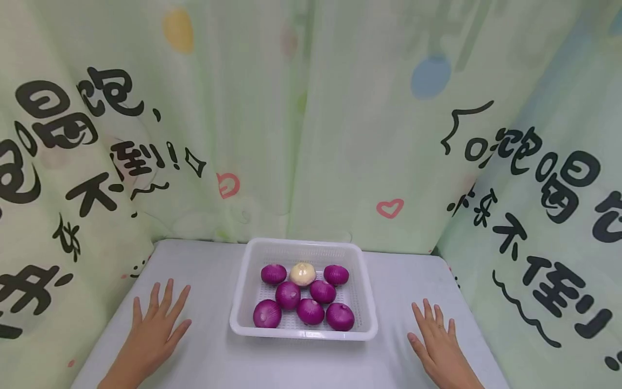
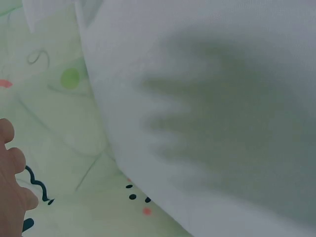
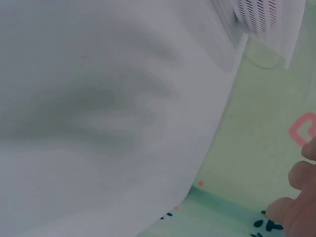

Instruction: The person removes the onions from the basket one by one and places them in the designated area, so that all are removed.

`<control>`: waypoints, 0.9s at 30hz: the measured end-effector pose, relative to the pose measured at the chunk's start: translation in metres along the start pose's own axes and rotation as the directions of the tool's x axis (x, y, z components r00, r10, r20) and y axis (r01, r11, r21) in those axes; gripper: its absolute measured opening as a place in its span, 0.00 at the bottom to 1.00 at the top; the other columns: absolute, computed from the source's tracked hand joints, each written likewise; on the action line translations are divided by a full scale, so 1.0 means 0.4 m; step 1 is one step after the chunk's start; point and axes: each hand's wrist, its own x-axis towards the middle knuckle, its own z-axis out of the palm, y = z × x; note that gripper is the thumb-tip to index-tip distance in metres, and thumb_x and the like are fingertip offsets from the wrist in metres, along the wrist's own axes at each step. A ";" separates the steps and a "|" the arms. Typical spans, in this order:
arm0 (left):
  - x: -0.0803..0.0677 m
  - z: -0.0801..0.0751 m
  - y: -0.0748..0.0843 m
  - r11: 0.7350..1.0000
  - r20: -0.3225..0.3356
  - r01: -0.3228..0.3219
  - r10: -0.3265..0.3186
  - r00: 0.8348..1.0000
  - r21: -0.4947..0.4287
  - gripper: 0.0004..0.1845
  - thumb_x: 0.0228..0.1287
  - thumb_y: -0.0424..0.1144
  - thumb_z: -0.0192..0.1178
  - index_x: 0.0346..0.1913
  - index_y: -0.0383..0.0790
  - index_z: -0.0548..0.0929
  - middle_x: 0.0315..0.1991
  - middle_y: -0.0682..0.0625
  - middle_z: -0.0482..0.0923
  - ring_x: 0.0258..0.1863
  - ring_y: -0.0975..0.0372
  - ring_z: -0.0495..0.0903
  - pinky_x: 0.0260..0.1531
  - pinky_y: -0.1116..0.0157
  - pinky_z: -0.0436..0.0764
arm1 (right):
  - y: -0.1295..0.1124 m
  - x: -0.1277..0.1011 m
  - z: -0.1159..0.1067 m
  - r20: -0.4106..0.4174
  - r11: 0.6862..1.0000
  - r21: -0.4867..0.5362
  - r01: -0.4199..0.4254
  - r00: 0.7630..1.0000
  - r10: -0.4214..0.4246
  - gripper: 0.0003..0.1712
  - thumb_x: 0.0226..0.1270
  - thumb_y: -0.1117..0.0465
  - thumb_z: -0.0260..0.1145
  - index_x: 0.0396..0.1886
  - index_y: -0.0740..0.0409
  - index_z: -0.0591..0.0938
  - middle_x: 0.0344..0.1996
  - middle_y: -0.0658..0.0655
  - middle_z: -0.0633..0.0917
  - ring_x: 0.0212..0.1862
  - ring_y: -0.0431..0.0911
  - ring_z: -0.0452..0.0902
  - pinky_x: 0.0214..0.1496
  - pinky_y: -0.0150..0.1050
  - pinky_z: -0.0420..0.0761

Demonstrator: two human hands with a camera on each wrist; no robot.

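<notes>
A white perforated plastic basket (image 1: 241,302) stands in the middle of the table and holds several purple onions (image 1: 311,310) and one pale yellow onion (image 1: 303,273). My left hand (image 1: 156,324) lies flat on the table to the left of the basket, fingers spread, holding nothing. My right hand (image 1: 434,339) lies flat to the right of the basket, fingers straight and empty. The left wrist view catches only the fingertips (image 2: 11,163) at its left edge. A corner of the basket (image 3: 269,19) and fingertips (image 3: 301,175) show in the right wrist view.
The table (image 1: 214,356) is covered in white cloth. Pale green curtains (image 1: 311,119) with black characters and coloured shapes close it in at the back and on both sides.
</notes>
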 end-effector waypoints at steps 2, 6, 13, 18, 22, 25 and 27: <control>0.000 0.004 0.000 1.000 0.002 -0.006 0.006 1.000 0.005 0.41 0.79 0.54 0.54 0.85 0.54 0.47 0.84 0.33 0.47 0.85 0.42 0.28 0.76 0.31 0.24 | 0.001 0.000 0.001 -0.005 1.000 -0.001 0.003 1.000 -0.003 0.40 0.84 0.48 0.53 0.85 0.59 0.53 0.81 0.78 0.52 0.82 0.76 0.39 0.77 0.76 0.27; 0.002 0.010 0.002 1.000 -0.010 -0.020 0.020 1.000 0.018 0.40 0.80 0.55 0.52 0.86 0.54 0.47 0.84 0.33 0.47 0.85 0.42 0.29 0.76 0.31 0.26 | 0.001 0.003 0.005 -0.015 1.000 0.008 0.017 1.000 -0.016 0.39 0.84 0.49 0.54 0.84 0.58 0.54 0.81 0.77 0.53 0.81 0.76 0.42 0.78 0.74 0.28; 0.001 0.017 0.009 1.000 -0.012 -0.022 0.022 1.000 0.012 0.41 0.79 0.54 0.54 0.85 0.53 0.48 0.84 0.33 0.47 0.85 0.47 0.26 0.76 0.31 0.25 | 0.003 0.007 0.013 0.016 1.000 0.012 -0.013 1.000 0.012 0.39 0.84 0.48 0.53 0.84 0.60 0.55 0.80 0.78 0.53 0.80 0.78 0.45 0.77 0.76 0.31; 0.000 0.030 0.023 1.000 0.005 -0.008 0.008 1.000 -0.006 0.41 0.79 0.53 0.54 0.85 0.53 0.48 0.84 0.34 0.46 0.85 0.53 0.20 0.76 0.34 0.22 | 0.002 0.005 0.013 0.003 1.000 0.025 -0.019 1.000 0.019 0.39 0.84 0.48 0.53 0.84 0.60 0.54 0.80 0.77 0.54 0.82 0.74 0.42 0.79 0.74 0.29; -0.007 0.033 0.036 0.999 0.024 0.022 -0.021 0.999 -0.038 0.42 0.79 0.52 0.55 0.86 0.53 0.47 0.85 0.34 0.45 0.85 0.50 0.24 0.76 0.32 0.24 | -0.005 0.005 0.021 -0.049 0.999 0.036 0.009 0.999 -0.007 0.38 0.84 0.51 0.54 0.85 0.57 0.55 0.81 0.75 0.55 0.85 0.65 0.39 0.82 0.68 0.29; -0.007 0.032 0.045 0.996 0.025 0.055 -0.054 0.998 -0.074 0.41 0.78 0.50 0.56 0.85 0.52 0.48 0.84 0.35 0.46 0.86 0.42 0.36 0.77 0.32 0.28 | -0.017 0.005 0.029 -0.093 0.999 0.034 0.022 0.995 -0.019 0.37 0.84 0.52 0.54 0.85 0.56 0.55 0.81 0.74 0.57 0.87 0.58 0.38 0.83 0.66 0.32; -0.006 0.033 0.053 0.991 0.026 0.077 -0.075 0.997 -0.109 0.40 0.79 0.49 0.55 0.85 0.51 0.50 0.84 0.34 0.48 0.85 0.40 0.44 0.77 0.31 0.32 | -0.025 0.005 0.032 -0.123 0.999 0.034 0.023 0.992 -0.018 0.37 0.84 0.53 0.55 0.85 0.57 0.55 0.81 0.73 0.58 0.87 0.57 0.40 0.83 0.68 0.36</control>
